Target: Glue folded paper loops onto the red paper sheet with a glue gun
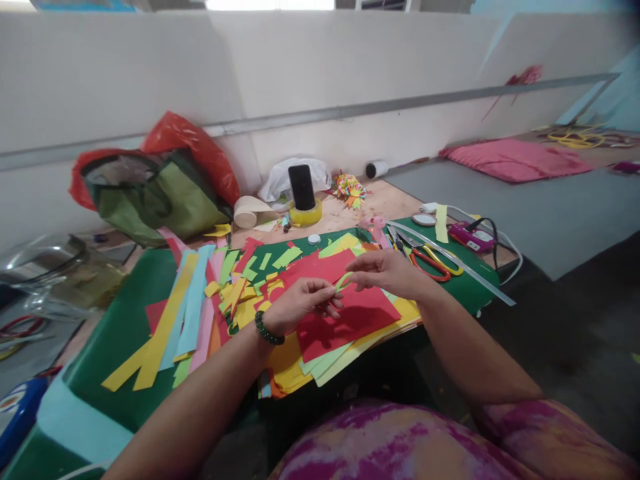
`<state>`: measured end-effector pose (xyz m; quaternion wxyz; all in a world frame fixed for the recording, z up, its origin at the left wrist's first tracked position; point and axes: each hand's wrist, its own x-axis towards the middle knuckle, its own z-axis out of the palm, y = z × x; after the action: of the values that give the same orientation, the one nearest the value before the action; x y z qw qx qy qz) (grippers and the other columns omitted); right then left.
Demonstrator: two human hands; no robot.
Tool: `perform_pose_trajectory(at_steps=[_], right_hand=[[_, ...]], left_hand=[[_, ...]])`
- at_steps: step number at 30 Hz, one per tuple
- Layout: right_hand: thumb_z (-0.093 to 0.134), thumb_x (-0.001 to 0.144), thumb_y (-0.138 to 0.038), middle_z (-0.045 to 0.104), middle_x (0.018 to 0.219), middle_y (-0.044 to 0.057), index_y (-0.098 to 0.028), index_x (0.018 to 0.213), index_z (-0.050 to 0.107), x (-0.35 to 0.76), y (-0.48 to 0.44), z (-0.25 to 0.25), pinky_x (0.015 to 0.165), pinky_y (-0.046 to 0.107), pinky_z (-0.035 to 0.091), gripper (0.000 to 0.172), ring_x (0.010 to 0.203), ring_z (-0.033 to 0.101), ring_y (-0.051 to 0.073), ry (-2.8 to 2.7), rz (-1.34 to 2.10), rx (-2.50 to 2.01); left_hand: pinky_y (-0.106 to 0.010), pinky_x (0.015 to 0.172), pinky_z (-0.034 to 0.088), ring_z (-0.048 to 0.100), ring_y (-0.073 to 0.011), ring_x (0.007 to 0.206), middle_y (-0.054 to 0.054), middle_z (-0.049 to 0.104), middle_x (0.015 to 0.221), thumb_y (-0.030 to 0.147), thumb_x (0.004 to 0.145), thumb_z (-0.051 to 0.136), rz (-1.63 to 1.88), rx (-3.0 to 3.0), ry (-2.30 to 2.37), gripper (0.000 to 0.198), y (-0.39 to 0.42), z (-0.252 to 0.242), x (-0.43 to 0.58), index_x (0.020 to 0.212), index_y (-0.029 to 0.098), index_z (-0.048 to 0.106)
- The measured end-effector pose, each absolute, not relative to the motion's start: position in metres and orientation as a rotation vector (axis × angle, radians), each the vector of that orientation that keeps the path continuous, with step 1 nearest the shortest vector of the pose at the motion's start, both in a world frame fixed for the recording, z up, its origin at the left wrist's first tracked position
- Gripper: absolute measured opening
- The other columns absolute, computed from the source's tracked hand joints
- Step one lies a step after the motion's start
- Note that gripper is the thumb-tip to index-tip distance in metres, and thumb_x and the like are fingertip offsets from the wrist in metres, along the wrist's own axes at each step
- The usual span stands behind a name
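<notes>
Left hand: I am holding my left hand point(300, 305) over the red sheet, fingers point(327, 301) pinched together on the near end of a thin green paper strip point(344, 280); a dark bead bracelet point(267, 329) is sitting on that wrist.
Right hand: my right hand point(387, 270) is coming in from the right, its fingers point(356, 265) closing on the far end of the same strip, thumb and forefinger nearly touching.
Green paper strip: it is curving in a small loop between my two hands, just above the red sheet and not lying flat on it.
Red sheet: the red sheet point(350, 313) is lying on top of a stack of yellow and pale green sheets point(345, 353), at the near edge of the green mat point(120, 333).
Paper scraps: long yellow, blue and pink strips point(175, 313) are lying fanned out to the left of my left hand, with small cut pieces point(255, 273) scattered behind them.
Scissors: red-handled scissors point(430, 261) are resting just beyond my right hand, beside a long grey ruler point(460, 263).
Counter: the counter point(390, 197) is carrying a black phone point(302, 187) standing upright in a yellow tape roll point(306, 215), a green bag point(150, 193) with a red plastic bag point(190, 143) behind it, and a pink device point(473, 237) at the right.
</notes>
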<state>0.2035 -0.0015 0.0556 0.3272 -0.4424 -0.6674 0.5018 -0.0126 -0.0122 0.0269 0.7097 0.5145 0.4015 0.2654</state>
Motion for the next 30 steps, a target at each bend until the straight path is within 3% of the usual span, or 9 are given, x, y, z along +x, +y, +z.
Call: perform_pose_trajectory(at_steps=[5,10,19,26,30], right_hand=[[0.075,0.068,-0.041,0.072,0.064,0.004,-0.015,0.079,0.076,0.198,-0.008,0.048,0.057,0.026,0.052,0.028,0.061,0.069,0.017,-1.737,1.226,-1.138],[0.075,0.067,-0.044,0.071,0.064,0.004,-0.014,0.083,0.076,0.192,-0.005,0.038,0.055,0.027,0.054,0.034,0.056,0.068,0.016,-1.584,1.255,-1.101],[0.06,0.075,-0.032,0.06,0.055,-0.004,-0.012,0.108,0.064,0.182,-0.009,0.039,0.039,0.021,0.041,0.039,0.036,0.054,0.01,-1.561,1.223,-1.171],[0.05,0.08,-0.021,0.053,0.049,-0.007,-0.014,0.116,0.062,0.18,-0.013,0.037,0.042,0.021,0.04,0.038,0.036,0.046,0.009,-1.729,0.915,-1.206],[0.049,0.089,-0.034,0.068,0.071,0.0,-0.016,0.132,0.054,0.182,-0.013,0.035,0.046,0.023,0.044,0.047,0.04,0.05,0.008,-1.736,0.88,-1.184]], left_hand=[[-0.024,0.062,0.051,0.067,-0.0127,0.061,-0.007,0.072,0.077,0.057,0.061,0.08,0.612,1.181,0.898,0.05,-0.012,0.025,-0.012,0.076,0.011,0.067],[-0.023,0.061,0.05,0.067,-0.013,0.062,-0.006,0.071,0.074,0.058,0.063,0.079,0.618,1.215,0.884,0.05,-0.014,0.023,-0.008,0.076,0.011,0.067],[-0.023,0.06,0.051,0.068,-0.0142,0.061,-0.006,0.071,0.072,0.057,0.063,0.079,0.627,1.191,0.842,0.05,-0.015,0.019,-0.005,0.074,0.011,0.066],[-0.022,0.059,0.05,0.067,-0.0137,0.06,-0.007,0.071,0.073,0.054,0.065,0.079,0.648,1.191,0.875,0.046,-0.017,0.021,-0.003,0.073,0.011,0.065],[-0.023,0.059,0.05,0.066,-0.0127,0.06,-0.007,0.071,0.074,0.056,0.062,0.08,0.678,1.161,0.874,0.049,-0.018,0.023,-0.003,0.073,0.011,0.065]])
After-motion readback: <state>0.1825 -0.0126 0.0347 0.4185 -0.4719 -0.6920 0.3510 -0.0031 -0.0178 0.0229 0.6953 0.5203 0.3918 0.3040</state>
